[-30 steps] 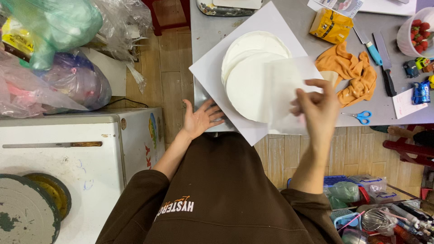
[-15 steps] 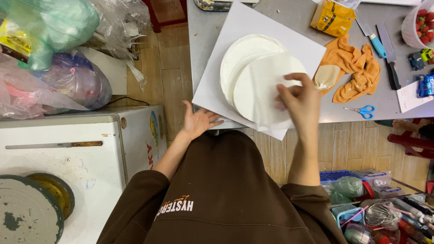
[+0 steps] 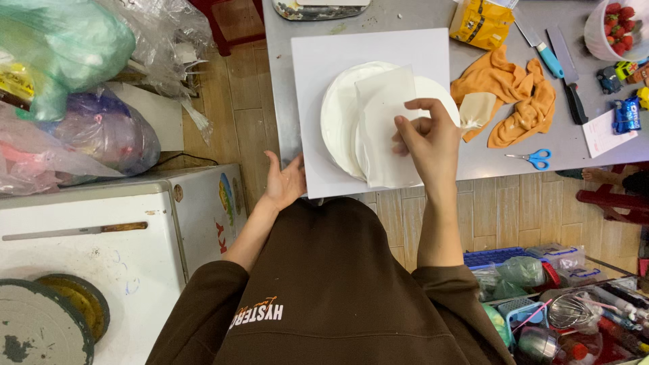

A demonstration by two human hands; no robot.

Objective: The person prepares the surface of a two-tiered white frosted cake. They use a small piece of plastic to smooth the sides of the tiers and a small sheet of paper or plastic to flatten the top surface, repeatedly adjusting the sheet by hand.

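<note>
The person's right hand (image 3: 433, 138) hangs over the middle of a white square board (image 3: 324, 81) that lies on the grey metal table (image 3: 473, 162), and its thumb and curled fingers pinch the right edge of a thin white sheet (image 3: 385, 128), a translucent piece like paper or plastic film. The sheet stretches away to the left of those fingertips and droops down past the near edge of the board. Beneath the sheet and the fingers sits a round white cake (image 3: 341, 115), smooth on top, with part of its rim showing to the left of the sheet and a sliver more just beyond the knuckles on the right. The left hand (image 3: 284, 182) rests at the near left corner of the board, fingers spread and open, the fingertips touching the board's edge and gripping nothing. Just right of the right hand's knuckles lies a crumpled orange cloth (image 3: 520, 101), and a little below that, near the table's front edge, a pair of blue-handled scissors (image 3: 534, 159). Farther right of the cloth are two knives (image 3: 564, 67), one with a blue handle and one with a black, and a bowl of strawberries (image 3: 612, 27) at the far corner.
</note>
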